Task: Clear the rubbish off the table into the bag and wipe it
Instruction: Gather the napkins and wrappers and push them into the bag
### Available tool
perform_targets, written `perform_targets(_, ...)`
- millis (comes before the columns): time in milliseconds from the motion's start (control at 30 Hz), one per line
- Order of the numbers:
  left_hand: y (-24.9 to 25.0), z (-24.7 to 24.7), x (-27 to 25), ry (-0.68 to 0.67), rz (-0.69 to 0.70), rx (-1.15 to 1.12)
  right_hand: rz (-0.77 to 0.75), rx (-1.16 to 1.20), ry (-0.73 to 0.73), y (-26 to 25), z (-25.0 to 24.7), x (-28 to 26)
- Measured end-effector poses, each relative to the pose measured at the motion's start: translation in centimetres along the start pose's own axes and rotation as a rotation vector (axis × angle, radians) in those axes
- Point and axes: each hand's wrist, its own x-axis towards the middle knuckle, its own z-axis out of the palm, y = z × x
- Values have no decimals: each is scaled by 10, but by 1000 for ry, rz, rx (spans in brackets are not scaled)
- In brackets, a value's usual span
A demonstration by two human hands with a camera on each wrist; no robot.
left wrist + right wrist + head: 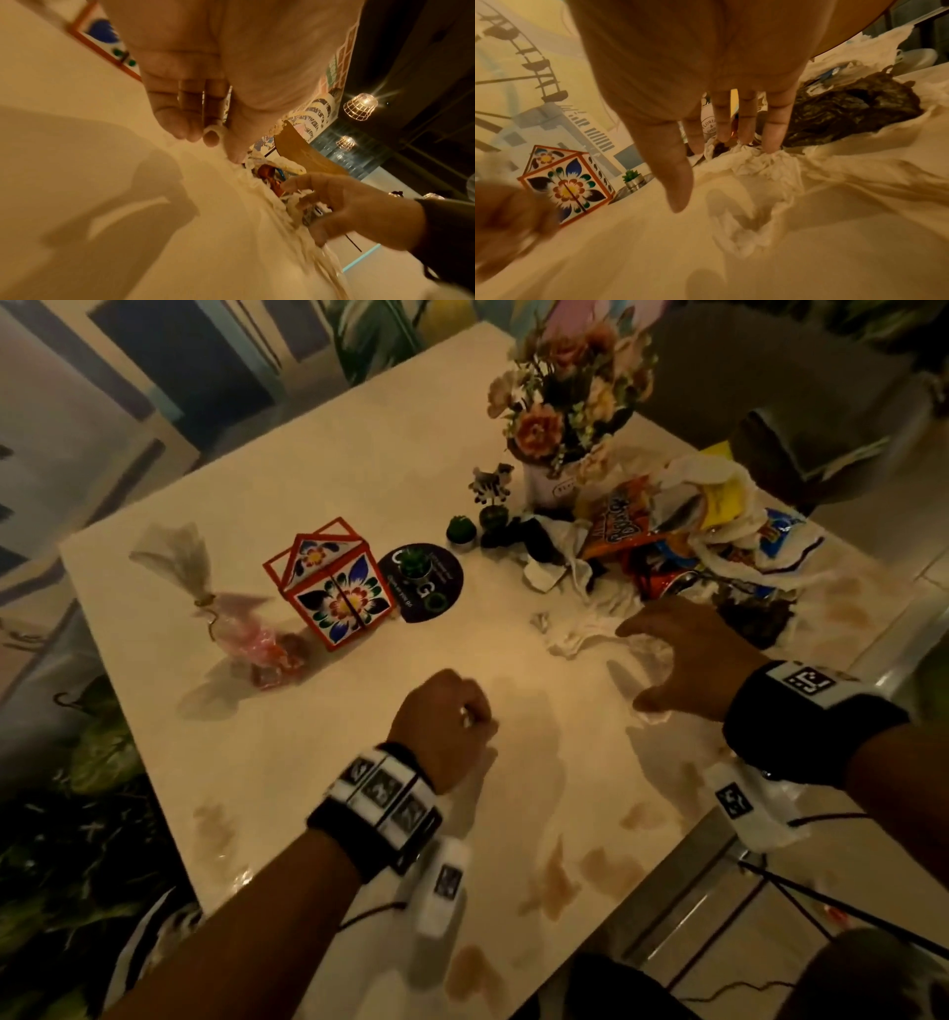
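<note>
My right hand (667, 654) hovers open over the cream table (359, 469), fingers spread. Its fingertips (771, 146) touch a crumpled white tissue (575, 636) (762, 168). Behind the tissue lies a rubbish heap: an orange snack packet (616, 521), a white plastic bag (719, 485) and a brown soaked tissue (755, 618) (854, 113). My left hand (452, 711) is curled over the table's middle. In the left wrist view it pinches a small white scrap (214, 128) between thumb and fingers.
A flower-painted box (334, 588), a black coaster (447, 593) with a tiny cactus, a tied gift pouch (231, 618), a zebra figure (490, 485) and a vase of flowers (565, 403) stand on the table. Brown stains (554, 880) mark the near edge. A chair (770, 377) stands beyond.
</note>
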Motion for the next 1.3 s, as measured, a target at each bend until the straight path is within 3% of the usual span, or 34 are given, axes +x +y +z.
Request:
perform_targets(200,43,-1,118,95,75,76,-174,-316,-213,14,-3,19)
perform_targets(433,66,17,197,-151,16,337,-366,-395,-200,30,-4,42)
perform_targets(567,70,31,215,-281,-27,444,-446,-326,-206,32,-3,61)
perform_targets(667,80,38,215,-209,-114,398,-474,-214,-148,33,-4,65)
perform_targets(767,89,39,213,-109,-110,451,-462,-96,-73,35,-3,68)
perform_targets(933,102,37,217,-73,-93,446,-366,65,-77,33,-6,69)
perform_targets(1033,106,38,221,-65,-90,429,-311,236,-12,34,-16,64)
perform_targets(1167,105,45,221,-63,-79,565,-256,437,55,32,-39,57)
perform_targets(1300,107,42,218,-100,-147,543,-253,568,189,24,-63,50)
